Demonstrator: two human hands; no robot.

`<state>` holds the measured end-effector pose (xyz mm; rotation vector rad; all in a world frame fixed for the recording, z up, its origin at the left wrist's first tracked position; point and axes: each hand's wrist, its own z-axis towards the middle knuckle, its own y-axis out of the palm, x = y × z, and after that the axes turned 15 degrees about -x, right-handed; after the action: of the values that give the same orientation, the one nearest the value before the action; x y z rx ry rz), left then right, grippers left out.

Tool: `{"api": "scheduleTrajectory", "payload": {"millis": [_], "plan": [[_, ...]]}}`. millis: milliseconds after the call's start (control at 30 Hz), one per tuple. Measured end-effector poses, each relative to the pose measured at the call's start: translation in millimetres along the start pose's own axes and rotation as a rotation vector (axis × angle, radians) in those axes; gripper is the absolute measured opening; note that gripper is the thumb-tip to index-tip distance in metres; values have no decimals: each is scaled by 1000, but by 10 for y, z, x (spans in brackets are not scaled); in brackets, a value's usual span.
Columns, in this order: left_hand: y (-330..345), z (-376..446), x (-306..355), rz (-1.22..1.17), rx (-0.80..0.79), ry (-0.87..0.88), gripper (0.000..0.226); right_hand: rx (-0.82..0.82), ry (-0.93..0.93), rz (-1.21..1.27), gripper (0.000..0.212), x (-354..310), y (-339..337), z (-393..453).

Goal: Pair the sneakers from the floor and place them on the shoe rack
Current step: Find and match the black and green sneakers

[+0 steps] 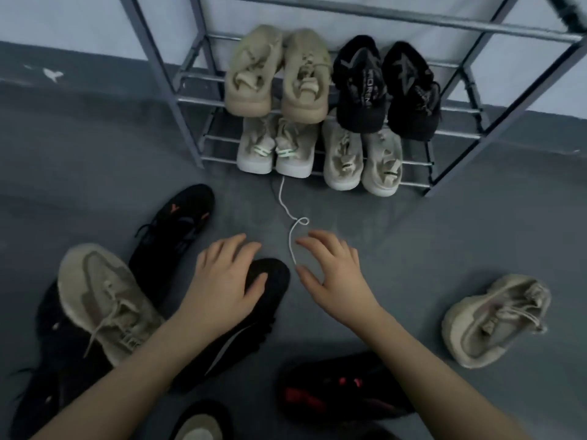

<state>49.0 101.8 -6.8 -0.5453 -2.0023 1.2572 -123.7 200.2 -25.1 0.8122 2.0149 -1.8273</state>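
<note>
My left hand [226,274] hovers with relaxed fingers over the toe of a black sneaker with a white stripe [251,331] on the floor. My right hand [330,271] is spread open above bare floor, beside a loose white lace [290,236]. A beige sneaker [104,300] lies on black shoes at the left, and another beige sneaker [495,319] lies at the right. A black sneaker with orange marks [178,223] and a black-and-red one [343,389] also lie on the floor. The metal shoe rack [190,100] holds several pairs.
On the rack a beige pair [276,74] and a black pair [387,87] sit on the upper shelf, two pale pairs [317,154] below. The rack stands against a white wall. Grey floor lies between the rack and my hands.
</note>
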Motion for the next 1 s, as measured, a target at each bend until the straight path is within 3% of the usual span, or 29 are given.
{"api": "scheduleTrajectory", "payload": {"millis": [133,300,467,633,767,867,933,1000], "plan": [[413,-255,-317,66,-125,-58,63,-268,-15,-116,56,-13,463,-12],[870,-359,-583,219,-307,-115,91,-523,23,-316,70,70,848,24],[1015,-285,-643,147,-232,-145,89,-407,32,-417,76,89,1050,101],[951,-234,-682,-58,-205,-140,78,-181,-57,-440,42,74,1007,101],[800,-187,-458,-391,-160,-122,74,48,-137,-330,34,70,770,69],[697,-103,-254,-618,-200,-15,68,204,-187,-328,25,131,466,26],[683,-30,-157,-626,-231,117,61,231,-181,-356,22,176,352,14],[772,50,-135,-467,-222,170,56,176,-117,-303,24,229,387,53]]}}
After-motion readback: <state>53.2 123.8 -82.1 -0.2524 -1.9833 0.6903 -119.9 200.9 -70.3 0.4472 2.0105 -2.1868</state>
